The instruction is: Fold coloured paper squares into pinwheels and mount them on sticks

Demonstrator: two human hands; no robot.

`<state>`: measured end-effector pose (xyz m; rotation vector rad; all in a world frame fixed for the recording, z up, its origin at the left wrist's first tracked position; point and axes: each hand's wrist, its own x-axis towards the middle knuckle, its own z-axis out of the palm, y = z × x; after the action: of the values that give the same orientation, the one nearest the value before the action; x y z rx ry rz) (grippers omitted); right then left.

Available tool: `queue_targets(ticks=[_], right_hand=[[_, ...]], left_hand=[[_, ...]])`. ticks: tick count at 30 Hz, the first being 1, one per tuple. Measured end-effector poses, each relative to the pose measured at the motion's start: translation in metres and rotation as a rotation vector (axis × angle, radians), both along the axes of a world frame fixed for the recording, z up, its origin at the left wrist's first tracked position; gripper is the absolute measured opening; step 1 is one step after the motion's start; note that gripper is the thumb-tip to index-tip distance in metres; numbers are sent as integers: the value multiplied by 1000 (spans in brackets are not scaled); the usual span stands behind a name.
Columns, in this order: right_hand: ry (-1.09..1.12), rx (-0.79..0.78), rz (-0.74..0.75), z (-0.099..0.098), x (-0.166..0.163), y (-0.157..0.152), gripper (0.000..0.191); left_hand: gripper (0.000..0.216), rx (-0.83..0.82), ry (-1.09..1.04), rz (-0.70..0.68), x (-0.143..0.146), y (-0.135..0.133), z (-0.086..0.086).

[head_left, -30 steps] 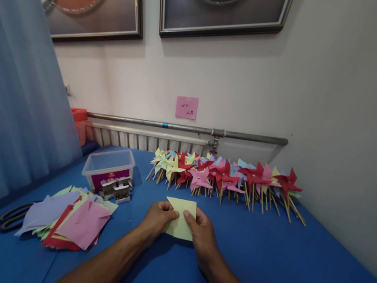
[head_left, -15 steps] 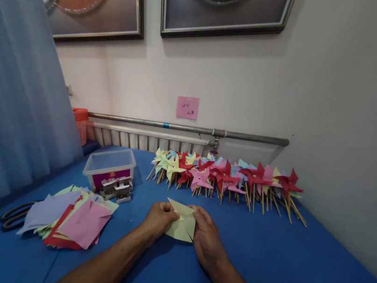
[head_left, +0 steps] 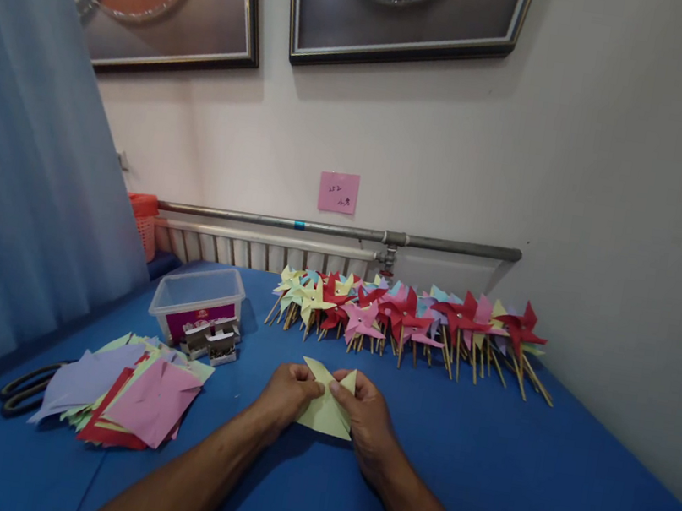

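Observation:
Both my hands hold one pale yellow paper square point(head_left: 324, 411) just above the blue table point(head_left: 537, 490), in the middle of the view. My left hand point(head_left: 285, 394) pinches its left side with thumb and fingers closed. My right hand point(head_left: 363, 417) grips its right side and has a corner folded in toward the middle. Two pointed corners of the paper stick up between my thumbs.
A long row of finished paper pinwheels on wooden sticks point(head_left: 408, 321) lies along the wall behind my hands. To the left lie a stack of coloured paper squares point(head_left: 131, 395), black scissors point(head_left: 22, 396), a clear plastic box point(head_left: 198, 302) and small boxes of pins point(head_left: 213, 341).
The yellow sheet lay flat and square a second ago. My right hand has since folded corners in toward the centre, so points now stand up. Both hands have stayed in place.

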<state>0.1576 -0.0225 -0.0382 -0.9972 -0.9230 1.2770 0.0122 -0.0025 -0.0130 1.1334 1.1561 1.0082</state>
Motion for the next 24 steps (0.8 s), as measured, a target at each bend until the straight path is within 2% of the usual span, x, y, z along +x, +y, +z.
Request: queue_targets(ticks=[3,9,24], right_hand=[[-40,9,-32,-2,1,1,46],[-59,4,-6,0,1,2,42],[-203,42,-78,-1,1,4,34]], left_hand=[[26,-1,-25,-19,0,-1,0],[25,-2,-62,-27,-1,-2,-1],[34,-9,-112,-29,-1,-3,0]])
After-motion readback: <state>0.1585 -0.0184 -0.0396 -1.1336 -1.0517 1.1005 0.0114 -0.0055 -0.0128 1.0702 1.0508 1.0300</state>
